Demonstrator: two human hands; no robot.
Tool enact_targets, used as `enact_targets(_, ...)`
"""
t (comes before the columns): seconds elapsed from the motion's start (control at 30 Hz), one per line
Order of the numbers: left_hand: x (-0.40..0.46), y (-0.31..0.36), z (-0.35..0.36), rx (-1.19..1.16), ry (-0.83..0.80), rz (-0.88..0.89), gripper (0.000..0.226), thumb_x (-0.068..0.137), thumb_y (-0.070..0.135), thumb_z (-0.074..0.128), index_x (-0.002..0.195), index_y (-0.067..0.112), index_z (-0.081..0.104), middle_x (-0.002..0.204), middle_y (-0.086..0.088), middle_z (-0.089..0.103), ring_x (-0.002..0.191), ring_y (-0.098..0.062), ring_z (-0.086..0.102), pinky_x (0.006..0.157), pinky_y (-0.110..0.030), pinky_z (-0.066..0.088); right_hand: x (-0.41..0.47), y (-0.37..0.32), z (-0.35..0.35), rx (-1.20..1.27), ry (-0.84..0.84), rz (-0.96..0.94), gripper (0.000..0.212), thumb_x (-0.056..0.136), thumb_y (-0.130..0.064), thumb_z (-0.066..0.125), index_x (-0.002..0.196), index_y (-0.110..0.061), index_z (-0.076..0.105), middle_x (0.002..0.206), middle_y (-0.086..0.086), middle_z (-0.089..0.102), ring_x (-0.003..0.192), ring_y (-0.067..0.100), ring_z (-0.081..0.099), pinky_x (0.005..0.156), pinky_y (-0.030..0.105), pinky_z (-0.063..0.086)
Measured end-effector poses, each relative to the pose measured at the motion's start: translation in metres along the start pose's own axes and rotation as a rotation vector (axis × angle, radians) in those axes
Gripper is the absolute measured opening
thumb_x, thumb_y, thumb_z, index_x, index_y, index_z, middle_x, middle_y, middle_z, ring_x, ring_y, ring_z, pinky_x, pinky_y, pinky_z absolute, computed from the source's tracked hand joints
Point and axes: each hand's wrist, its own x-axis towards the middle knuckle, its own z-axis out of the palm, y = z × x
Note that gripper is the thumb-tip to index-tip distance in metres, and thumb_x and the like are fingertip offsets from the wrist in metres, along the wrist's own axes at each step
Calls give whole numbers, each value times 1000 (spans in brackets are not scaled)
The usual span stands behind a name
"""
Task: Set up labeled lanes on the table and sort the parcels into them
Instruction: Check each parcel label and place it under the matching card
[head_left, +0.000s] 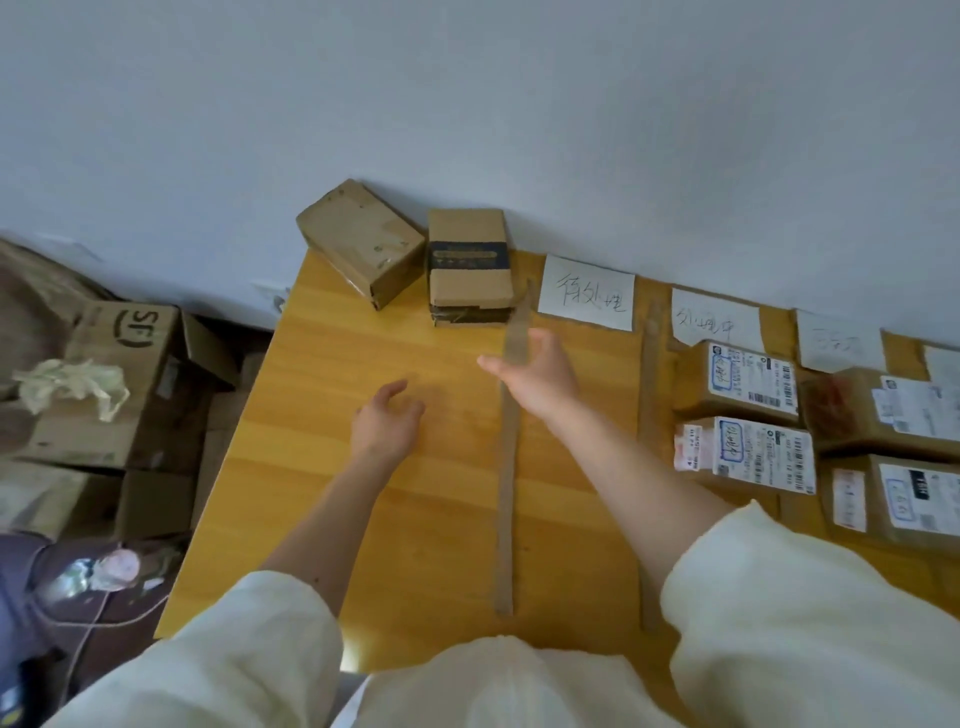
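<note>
Cream sleeves (249, 654) reach over the wooden table (415, 519), both forearms stretched forward.

Right hand (535, 379) pinches a long cardboard strip (506, 467) near its far end; left hand (387, 421) hovers, fingers loosely curled, holding nothing. Labelled parcels (743, 415) lie in lanes at right, under handwritten paper labels (587, 293).

Yellow wooden table (363, 364), brown parcels (360, 241), white labels (586, 292), cream sleeves (810, 623)

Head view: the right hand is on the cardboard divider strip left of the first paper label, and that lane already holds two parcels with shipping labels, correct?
Not quite. The right hand is at the cardboard strip left of the first paper label, but that lane holds no parcels. The labelled parcels lie in the next lane to the right, as the head view shows.
</note>
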Motion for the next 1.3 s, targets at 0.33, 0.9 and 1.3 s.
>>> enact_targets(0.33,41,-21,-16,418,-4,209,60,91,32,57,147,28,35,159,8,24,148,-17,14,117,-43,22,57,-57,48,-268,246,-79,118,62,-61,80,151,-18,15,153,12,27,141,30,27,113,47,34)
enact_targets(0.9,46,-21,-17,541,-93,218,62,92,33,54,148,24,32,162,5,11,149,-21,3,119,-44,20,71,-67,61,-131,345,-66,121,57,-53,85,150,-23,13,143,11,30,130,28,34,106,48,43)
enact_targets(1.3,43,-17,-20,426,-164,180,54,91,41,58,141,25,46,159,-2,25,146,-24,20,115,-40,26,2,-33,17,182,258,-156,110,60,-45,87,147,-31,21,144,-1,29,129,15,36,104,36,44)
